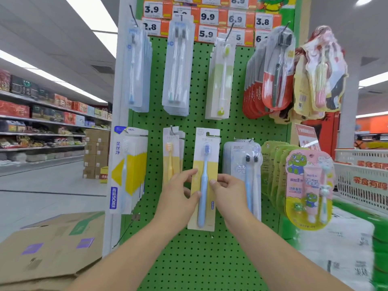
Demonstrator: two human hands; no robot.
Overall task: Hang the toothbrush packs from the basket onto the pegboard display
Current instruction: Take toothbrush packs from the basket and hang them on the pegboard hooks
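Head view: you've got one toothbrush pack (204, 179), blue brush on a yellow-and-white card, held up flat against the green pegboard (197, 259), lower row, between the orange-brush packs (172, 156) on its left and the twin-brush packs (244, 171) on its right. Left hand (178, 198) pinches the pack's left edge: thumb on the front, fingers curled behind. Right hand (227, 192) pinches the right edge the same way, thumb near the brush handle. Both grips sit around mid-card, well below the hang slot.

The slot at the card's top right looks level with the neighbouring hook heads, but I can't tell whether a peg is through it. The hook behind the card is hidden.

To do this step well:
- Tilt the top of the card slightly toward you so you can see the peg tip before pushing on.
- Slide one hand up nearer the slot. A mid-card grip lets the top flex and miss the hook.
- Feed the slot over the upturned tip, then push straight back. Don't twist, the card may tear at the slot.
- Keep it from snagging the packs on either side.
- Release one hand first and check it hangs square.

White basket (365, 175) sits at right, beyond the frog kids' packs (308, 185). Its contents aren't visible from here.
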